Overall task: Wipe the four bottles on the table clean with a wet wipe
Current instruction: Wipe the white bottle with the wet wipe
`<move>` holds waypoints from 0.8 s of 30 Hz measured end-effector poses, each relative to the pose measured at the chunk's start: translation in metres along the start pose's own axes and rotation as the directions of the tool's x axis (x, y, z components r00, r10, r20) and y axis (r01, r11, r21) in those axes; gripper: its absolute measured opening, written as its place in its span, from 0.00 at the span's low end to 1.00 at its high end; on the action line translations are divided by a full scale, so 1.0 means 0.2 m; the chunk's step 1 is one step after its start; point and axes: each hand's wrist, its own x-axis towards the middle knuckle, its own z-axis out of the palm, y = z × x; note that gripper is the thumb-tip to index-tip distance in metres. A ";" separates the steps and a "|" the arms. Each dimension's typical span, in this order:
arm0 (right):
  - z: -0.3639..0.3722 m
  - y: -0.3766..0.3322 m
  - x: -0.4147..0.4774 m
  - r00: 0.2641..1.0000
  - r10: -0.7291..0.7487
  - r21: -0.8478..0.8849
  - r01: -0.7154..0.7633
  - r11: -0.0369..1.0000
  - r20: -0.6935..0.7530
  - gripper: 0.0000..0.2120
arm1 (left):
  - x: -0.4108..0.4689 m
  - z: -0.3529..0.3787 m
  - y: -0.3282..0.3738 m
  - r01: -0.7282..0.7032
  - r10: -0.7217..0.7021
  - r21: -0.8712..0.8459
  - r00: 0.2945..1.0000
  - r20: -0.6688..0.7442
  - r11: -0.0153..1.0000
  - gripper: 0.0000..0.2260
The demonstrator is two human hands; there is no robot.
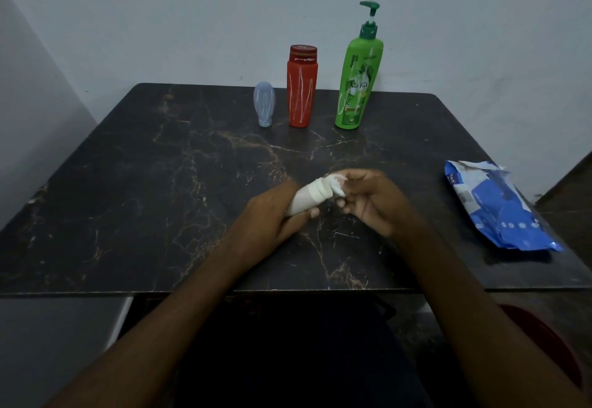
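My left hand (272,212) grips a small white bottle (307,196), tilted with its cap end toward the upper right, just above the dark marbled table (144,183). My right hand (368,202) pinches a white wet wipe (336,185) against the bottle's cap end. Most of the wipe is hidden under my fingers. Along the table's far edge stand a small clear bottle (264,104), a red bottle (301,85) and a tall green pump bottle (358,77), all upright.
A blue wet-wipe pack (499,207) lies near the table's right edge. A pale wall rises right behind the bottles. The table's front edge runs just below my forearms.
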 end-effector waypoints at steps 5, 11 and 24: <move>0.07 -0.10 -0.10 0.932 -0.353 -0.303 0.313 0.900 -0.085 0.10 | 0.01 0.01 -0.02 0.021 -0.020 -0.034 1.000 0.015 0.999 0.14; 0.11 -0.23 -0.14 0.923 -0.368 -0.746 0.321 0.584 0.109 0.06 | 0.01 0.01 -0.03 0.007 -0.006 -0.040 1.000 0.019 0.999 0.13; 0.10 -0.26 -0.14 0.933 -0.322 -0.836 0.300 0.459 0.158 0.02 | 0.01 0.00 -0.02 0.004 -0.003 -0.018 0.999 0.042 1.000 0.12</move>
